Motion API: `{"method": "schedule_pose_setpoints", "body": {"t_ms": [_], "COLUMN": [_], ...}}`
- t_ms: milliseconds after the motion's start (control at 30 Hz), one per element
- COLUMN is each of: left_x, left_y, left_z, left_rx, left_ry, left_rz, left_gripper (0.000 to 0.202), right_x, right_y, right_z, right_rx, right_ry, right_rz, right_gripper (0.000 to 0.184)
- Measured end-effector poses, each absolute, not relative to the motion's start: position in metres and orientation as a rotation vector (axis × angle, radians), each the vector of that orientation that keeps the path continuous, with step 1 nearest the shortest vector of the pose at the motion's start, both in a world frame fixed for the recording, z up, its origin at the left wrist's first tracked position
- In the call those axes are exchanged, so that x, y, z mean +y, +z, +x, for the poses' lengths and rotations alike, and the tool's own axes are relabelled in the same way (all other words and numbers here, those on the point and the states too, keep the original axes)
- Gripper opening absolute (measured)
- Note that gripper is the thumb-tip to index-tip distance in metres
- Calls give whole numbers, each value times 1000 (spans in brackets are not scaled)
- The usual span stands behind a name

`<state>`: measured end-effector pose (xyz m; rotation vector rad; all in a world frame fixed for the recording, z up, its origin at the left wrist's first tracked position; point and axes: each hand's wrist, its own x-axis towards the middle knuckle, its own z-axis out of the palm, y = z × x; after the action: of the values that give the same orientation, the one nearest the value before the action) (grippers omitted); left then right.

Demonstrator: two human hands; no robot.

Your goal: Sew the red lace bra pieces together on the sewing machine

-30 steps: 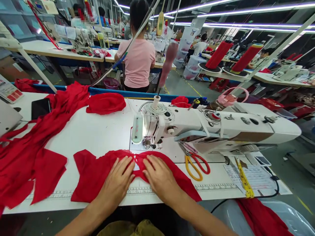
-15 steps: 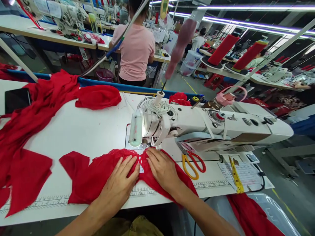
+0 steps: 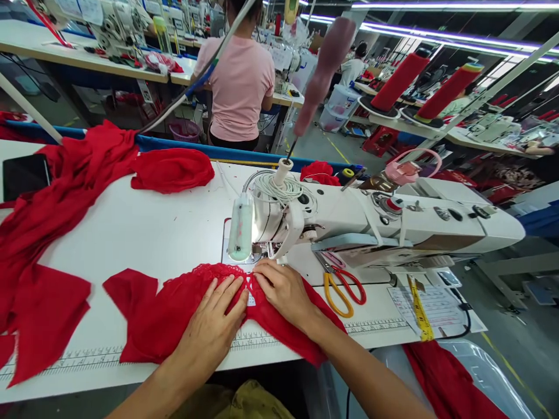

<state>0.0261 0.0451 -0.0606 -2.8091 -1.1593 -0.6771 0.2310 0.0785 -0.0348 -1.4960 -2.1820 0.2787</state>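
Note:
A red lace-edged garment piece (image 3: 174,308), shaped like a bra with two sides meeting at a narrow openwork middle, lies at the front of the sewing machine (image 3: 340,212). My left hand (image 3: 218,317) rests flat on its left side, fingers spread and pointing at the machine. Close below the needle area, my right hand (image 3: 282,294) has bent fingers drawn together on the fabric by the middle; its thumb is hidden. The lace edge reaches the machine's metal plate (image 3: 227,250). Whether the presser foot touches the fabric I cannot tell.
Red-and-yellow-handled scissors (image 3: 345,288) lie right of my right hand. Red fabric (image 3: 65,203) and a phone (image 3: 26,174) are on the left. A tape measure (image 3: 420,314) crosses a paper sheet. A plastic bin (image 3: 476,372) stands below right; a co-worker (image 3: 240,87) sits ahead.
My right hand has shifted slightly left and its fingers are more bent and gathered at the garment's middle. The right side's fabric has moved a little. My left hand stays in place.

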Motion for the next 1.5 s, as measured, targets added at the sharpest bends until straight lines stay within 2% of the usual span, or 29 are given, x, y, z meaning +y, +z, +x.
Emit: {"method": "schedule_pose_setpoints", "body": {"t_ms": [200, 267, 467, 700, 967, 1200, 1500], "left_x": [39, 37, 36, 33, 36, 38, 37], "left_y": [-51, -48, -52, -51, -44, -49, -51], "left_z": [29, 30, 35, 34, 34, 34, 37], "left_rx": [-1044, -1005, -1037, -1065, -1085, -986, -1055], "left_ry": [-626, -621, -719, -623, -577, -605, -641], "left_rz": [-2830, -2832, -2735, -2756, -2788, -2863, -2836], "left_gripper": [56, 60, 45, 52, 60, 56, 64], "right_x": [82, 84, 92, 90, 89, 91, 87], "right_y": [-24, -24, -32, -29, -16, -23, -28], "right_z": [229, 227, 226, 239, 230, 216, 230], "right_rx": [-2194, -2195, -2179, -2169, -2276, -2447, -2321], "right_ry": [284, 264, 266, 468, 541, 220, 216], "right_rz": [-1585, -1611, -1632, -1557, -1613, -1762, -1633], "right_gripper": [9, 11, 22, 19, 19, 18, 18]}}
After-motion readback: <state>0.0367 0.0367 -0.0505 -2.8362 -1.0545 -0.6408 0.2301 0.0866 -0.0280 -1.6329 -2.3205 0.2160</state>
